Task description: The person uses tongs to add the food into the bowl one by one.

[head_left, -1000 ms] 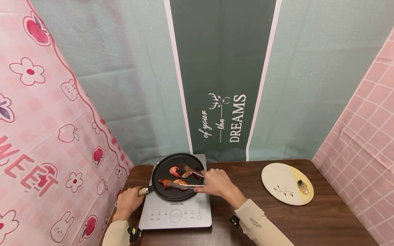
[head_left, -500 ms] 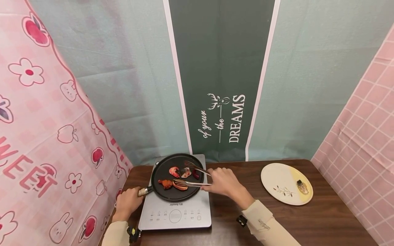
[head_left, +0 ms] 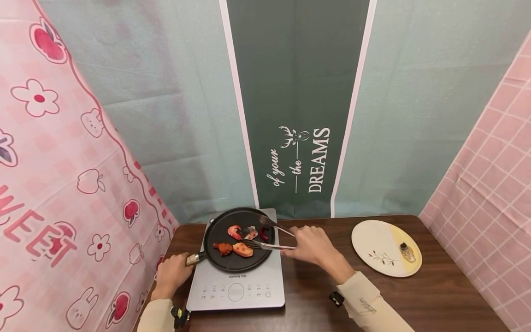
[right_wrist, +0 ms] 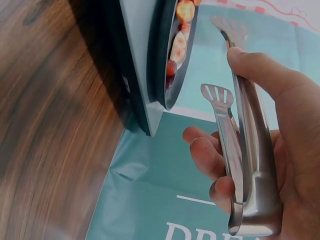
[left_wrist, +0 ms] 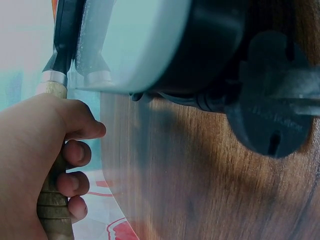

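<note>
My left hand (head_left: 172, 274) grips the wooden handle (left_wrist: 54, 212) of a black frying pan (head_left: 226, 220). My right hand (head_left: 313, 246) holds metal food tongs (right_wrist: 257, 150) with their two slotted ends spread apart and nothing between them. In the head view these ends hang over the pan's right half. Inside the pan lie a red-and-white shrimp-like piece (head_left: 234, 232), an orange lump (head_left: 225, 249), a yellow-orange slice (head_left: 243, 250), a pale piece with a dark edge (head_left: 250, 232) and a dark red curved piece (head_left: 263, 234). The tongs partly cover the pan's right side.
Under the pan is a silver induction cooker (head_left: 207, 302) with a touch panel at its front. A cream and yellow plate (head_left: 369, 237) at the right of the wooden table (head_left: 315, 281) bears one small food piece (head_left: 408, 252). Printed cloths hang behind and at both sides.
The right hand has drawn the tongs rightward, off the food pieces. Those pieces now show more fully in the pan. My left hand keeps its hold on the handle.
</note>
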Available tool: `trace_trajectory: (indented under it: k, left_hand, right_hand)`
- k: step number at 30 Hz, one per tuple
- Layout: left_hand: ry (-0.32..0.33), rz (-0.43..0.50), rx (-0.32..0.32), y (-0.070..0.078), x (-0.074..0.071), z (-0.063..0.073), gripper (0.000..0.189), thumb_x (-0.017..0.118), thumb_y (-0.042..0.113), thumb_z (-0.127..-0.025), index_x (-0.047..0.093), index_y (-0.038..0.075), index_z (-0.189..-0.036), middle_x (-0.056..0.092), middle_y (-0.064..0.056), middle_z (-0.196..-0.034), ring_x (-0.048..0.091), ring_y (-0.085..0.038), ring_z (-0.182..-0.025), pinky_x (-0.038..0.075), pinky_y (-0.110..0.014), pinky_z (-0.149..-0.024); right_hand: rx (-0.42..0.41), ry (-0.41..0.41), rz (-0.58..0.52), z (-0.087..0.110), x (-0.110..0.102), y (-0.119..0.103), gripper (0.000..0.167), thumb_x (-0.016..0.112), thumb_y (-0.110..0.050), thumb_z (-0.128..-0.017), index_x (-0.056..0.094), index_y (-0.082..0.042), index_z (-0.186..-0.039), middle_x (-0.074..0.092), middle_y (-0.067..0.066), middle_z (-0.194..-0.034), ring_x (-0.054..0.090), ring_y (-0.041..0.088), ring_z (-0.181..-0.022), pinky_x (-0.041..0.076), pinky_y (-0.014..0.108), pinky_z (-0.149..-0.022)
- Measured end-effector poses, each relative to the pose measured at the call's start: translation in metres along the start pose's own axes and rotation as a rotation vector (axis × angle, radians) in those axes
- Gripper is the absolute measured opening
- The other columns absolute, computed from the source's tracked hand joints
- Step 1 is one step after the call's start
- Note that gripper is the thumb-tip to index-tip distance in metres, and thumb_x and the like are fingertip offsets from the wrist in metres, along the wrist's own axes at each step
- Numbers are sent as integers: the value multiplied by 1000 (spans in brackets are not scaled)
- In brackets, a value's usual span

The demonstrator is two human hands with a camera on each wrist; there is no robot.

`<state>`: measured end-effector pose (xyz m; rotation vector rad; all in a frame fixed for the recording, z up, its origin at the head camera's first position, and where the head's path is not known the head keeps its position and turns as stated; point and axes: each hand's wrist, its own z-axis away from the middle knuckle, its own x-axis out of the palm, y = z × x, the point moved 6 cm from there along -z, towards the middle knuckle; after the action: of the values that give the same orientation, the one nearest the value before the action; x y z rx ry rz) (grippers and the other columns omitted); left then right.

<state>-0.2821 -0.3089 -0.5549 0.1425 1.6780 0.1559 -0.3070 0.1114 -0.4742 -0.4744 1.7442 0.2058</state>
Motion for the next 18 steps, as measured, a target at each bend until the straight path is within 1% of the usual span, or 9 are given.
trace_trajectory:
  k: [4,12,15,18]
  left_hand:
    - [1,0,2,1,-1,0,18,76,20,-88,74,7,-99,74,-14,-82,69,-37,-67,48,-53,-58]
    - [1,0,4,1,-1,-1,14,77,20,-88,71,8,-93,72,-13,-79,68,-37,-66,47,-53,-57]
    - [2,1,5,1,-1,-1,14,77,20,-88,70,8,-92,72,-13,-79,68,-38,-66,47,-53,-57]
    - [1,4,2,1,0,-1,14,76,20,-88,70,8,-93,72,-14,-80,68,-38,-66,47,-53,-57]
  right_hand:
    - [8,4,5,3,-4,7,67,83,-73,-73,73,-14,-102,61,-3,-66,58,18,-58,44,38,-53]
    - [15,33,17,8,-10,20,58,83,-70,-74,67,-18,-94,60,-3,-64,62,20,-59,45,39,-53]
    - [17,26,14,10,-12,25,57,83,-69,-75,67,-18,-94,61,-3,-64,63,20,-59,45,39,-53]
    - [20,21,18,12,-13,28,59,83,-69,-75,69,-16,-98,63,-2,-66,64,21,-61,46,40,-54]
